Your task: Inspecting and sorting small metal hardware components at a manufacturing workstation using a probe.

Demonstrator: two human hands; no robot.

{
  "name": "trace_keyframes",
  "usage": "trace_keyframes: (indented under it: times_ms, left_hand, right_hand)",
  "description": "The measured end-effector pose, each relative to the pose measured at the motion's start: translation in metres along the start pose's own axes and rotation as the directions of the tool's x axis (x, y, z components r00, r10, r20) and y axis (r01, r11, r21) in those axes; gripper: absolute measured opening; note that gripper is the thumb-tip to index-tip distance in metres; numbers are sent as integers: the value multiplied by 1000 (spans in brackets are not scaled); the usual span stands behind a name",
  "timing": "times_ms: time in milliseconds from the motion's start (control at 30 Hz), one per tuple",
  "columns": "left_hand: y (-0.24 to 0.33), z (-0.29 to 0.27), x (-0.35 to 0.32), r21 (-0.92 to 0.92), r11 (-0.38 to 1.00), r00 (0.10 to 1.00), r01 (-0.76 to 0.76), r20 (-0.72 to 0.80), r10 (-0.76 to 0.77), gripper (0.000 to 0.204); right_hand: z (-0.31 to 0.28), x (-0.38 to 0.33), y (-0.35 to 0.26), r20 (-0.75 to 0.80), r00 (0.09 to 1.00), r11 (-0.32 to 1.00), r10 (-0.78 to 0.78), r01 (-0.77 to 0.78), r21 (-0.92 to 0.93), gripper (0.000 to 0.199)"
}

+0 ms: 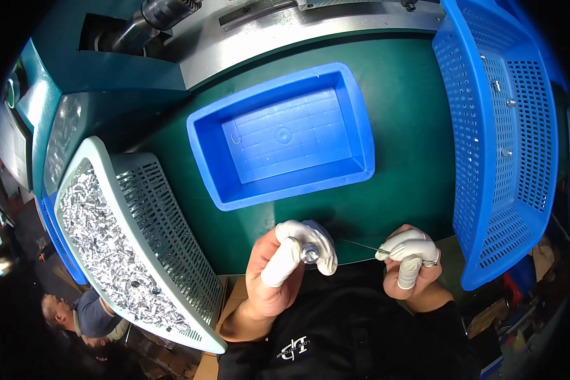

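Observation:
My left hand (284,266), its fingertips in white finger covers, pinches a small round shiny metal part (310,254). The part's end faces up between thumb and fingers. To its right, my right hand (409,261), also with white finger covers, is closed round a thin pointed metal tool (361,244). The tool's slender tip reaches left toward the metal part, apparently short of it; its exact kind is unclear. Both hands are at the near edge of the green work surface (405,139), just in front of a blue plastic bin (284,192).
The blue bin holds a small thin curved piece (236,139). A pale green basket (171,221) full of small silvery pieces (114,253) stands left. A blue slotted basket (472,164) with a few metal parts (510,102) stands right. Machinery (152,25) lies beyond; another person (95,313) is lower left.

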State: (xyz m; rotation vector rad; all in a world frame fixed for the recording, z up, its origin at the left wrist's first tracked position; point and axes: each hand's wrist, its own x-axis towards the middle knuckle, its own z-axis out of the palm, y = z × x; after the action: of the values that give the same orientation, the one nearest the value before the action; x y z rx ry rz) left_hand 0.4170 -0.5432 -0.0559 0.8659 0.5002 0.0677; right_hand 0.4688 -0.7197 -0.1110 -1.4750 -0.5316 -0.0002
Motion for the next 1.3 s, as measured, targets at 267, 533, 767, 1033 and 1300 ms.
trace_keyframes:
  times_ms: [267,533,767,1033,1300]
  left_hand:
    - [2,-4,-1,-1,1000,998,7,57,-7,30]
    - [7,-4,-13,278,928,966,-250,132,221,30]
    - [11,14,-22,415,821,920,-392,164,356,27]
    - [6,31,-36,288,910,955,-297,79,286,38]
    - [7,31,-42,246,934,965,-259,115,238,37]
  right_hand:
    - [1,2,-1,0,1000,1000,-4,4,-22,23]
    - [-1,4,-7,115,993,998,25,-19,-55,28]
    - [-2,0,-4,23,999,996,-28,30,-83,29]
    - [-5,-4,-3,-54,998,1000,17,-17,0,24]
    - [-7,-7,-2,-41,998,999,39,-38,24,22]
